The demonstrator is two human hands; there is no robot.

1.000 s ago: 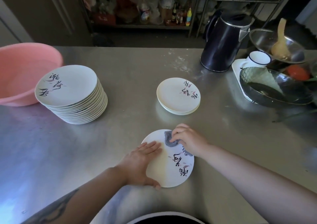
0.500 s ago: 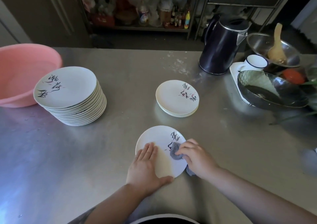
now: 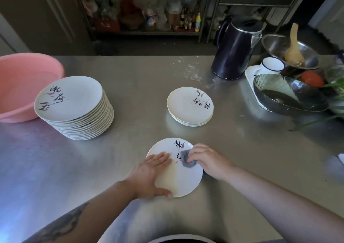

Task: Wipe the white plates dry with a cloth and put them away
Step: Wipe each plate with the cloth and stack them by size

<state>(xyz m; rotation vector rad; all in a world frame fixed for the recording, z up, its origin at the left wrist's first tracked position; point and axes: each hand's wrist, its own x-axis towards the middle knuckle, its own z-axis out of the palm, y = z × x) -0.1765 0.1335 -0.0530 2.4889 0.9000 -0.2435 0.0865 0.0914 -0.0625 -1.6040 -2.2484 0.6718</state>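
A brushed stainless-steel table [image 3: 149,75] fills the view. At ten o'clock a round pink plastic basin [image 3: 22,82] sits at its edge, and just beside it, toward nine o'clock, stands a tall stack of white plates with black brush lettering [image 3: 72,106]. At two o'clock a dark blue electric kettle [image 3: 236,50] stands upright; at three o'clock lies a wide dark metal bowl [image 3: 286,95]. Near the centre, at about one o'clock, is a short stack of matching white plates [image 3: 189,106]. At six o'clock lies a single white plate with lettering [image 3: 180,179], flat on the table. The left hand [image 3: 149,175] presses on it with straight fingers, thumb hooked at the near rim. The right hand [image 3: 206,160] is curled round a small grey cloth [image 3: 186,159], holding it against the plate's right half.
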